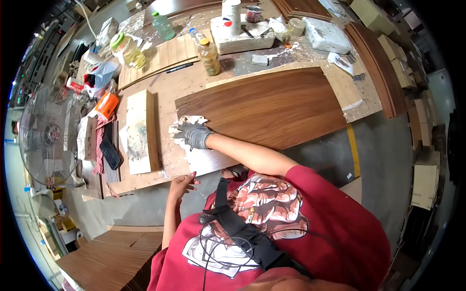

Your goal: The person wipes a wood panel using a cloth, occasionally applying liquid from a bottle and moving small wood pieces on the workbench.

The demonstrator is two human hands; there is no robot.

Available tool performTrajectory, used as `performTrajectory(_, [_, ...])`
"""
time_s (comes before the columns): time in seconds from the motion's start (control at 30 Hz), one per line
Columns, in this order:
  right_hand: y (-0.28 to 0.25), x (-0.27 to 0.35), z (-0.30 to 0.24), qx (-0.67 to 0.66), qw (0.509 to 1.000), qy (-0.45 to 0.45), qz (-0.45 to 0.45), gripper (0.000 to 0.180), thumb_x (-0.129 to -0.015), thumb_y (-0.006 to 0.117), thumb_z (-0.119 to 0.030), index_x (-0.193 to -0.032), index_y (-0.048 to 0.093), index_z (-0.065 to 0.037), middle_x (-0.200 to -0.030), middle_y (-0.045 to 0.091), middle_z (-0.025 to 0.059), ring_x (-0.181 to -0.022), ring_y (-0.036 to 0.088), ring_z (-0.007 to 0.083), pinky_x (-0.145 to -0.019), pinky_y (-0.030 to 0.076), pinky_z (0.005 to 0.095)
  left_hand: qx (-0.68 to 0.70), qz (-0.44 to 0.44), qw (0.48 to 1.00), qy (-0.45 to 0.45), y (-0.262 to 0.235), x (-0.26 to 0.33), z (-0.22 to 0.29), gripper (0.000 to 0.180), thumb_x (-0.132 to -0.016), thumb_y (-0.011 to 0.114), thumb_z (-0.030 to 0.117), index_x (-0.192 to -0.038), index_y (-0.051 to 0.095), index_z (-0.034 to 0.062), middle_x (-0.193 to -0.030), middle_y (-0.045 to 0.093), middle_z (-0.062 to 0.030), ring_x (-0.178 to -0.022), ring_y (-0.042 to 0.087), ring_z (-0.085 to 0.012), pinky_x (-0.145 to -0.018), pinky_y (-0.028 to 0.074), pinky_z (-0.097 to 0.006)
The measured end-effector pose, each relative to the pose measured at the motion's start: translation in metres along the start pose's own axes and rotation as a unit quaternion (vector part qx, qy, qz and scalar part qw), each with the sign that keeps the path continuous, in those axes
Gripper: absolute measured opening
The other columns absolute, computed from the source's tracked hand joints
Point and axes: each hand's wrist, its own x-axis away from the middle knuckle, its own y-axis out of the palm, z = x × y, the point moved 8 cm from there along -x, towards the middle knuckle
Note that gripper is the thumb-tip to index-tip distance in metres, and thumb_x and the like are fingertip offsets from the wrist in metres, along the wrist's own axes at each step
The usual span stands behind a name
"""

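Head view looks down on a cluttered, dust-speckled wooden work surface (189,87). The right hand (194,134), in a grey knit glove, lies with its fingers curled over a crumpled white rag (187,123), pressing it down at the left end of a long dark brown wood-grain panel (267,109) that lies flat across the surface. The rag sits partly on the panel's corner and partly on the pale board beside it. The bare left hand (182,183) rests at the near edge of the surface, fingers loosely bent and closed on nothing that can be seen, just below the rag.

Left of the rag stands a thick pale wooden block with a stained top face (141,131). Farther back, a clear plastic bottle of yellow liquid with a yellow cap (209,56) stands upright near the panel's far edge, and a round jar of yellowish liquid with a green lid (127,50) sits to its left. A metal-caged floor fan (48,136) stands off the left side of the surface. A stack of brown panels (111,257) lies on the floor at the lower left.
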Motion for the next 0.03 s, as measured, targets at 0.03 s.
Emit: performTrajectory(0.03, [-0.0022,-0.0056,0.0118,-0.024,0.999,-0.015,0.015,0.065,-0.091,0.067,-0.036,-0.153,0.049,-0.024,-0.167,0.03,0.0133,-0.15,0.033,0.0366,-0.122,0.029,0.0529,-0.017,-0.001,1.0,-0.013,-0.0043,0.0005,0.0005,0.042,-0.091,0.076,0.047,-0.096,0.075,0.0056,-0.088,0.079,-0.0054,-0.063,0.069,-0.013,-0.056,0.044,-0.025])
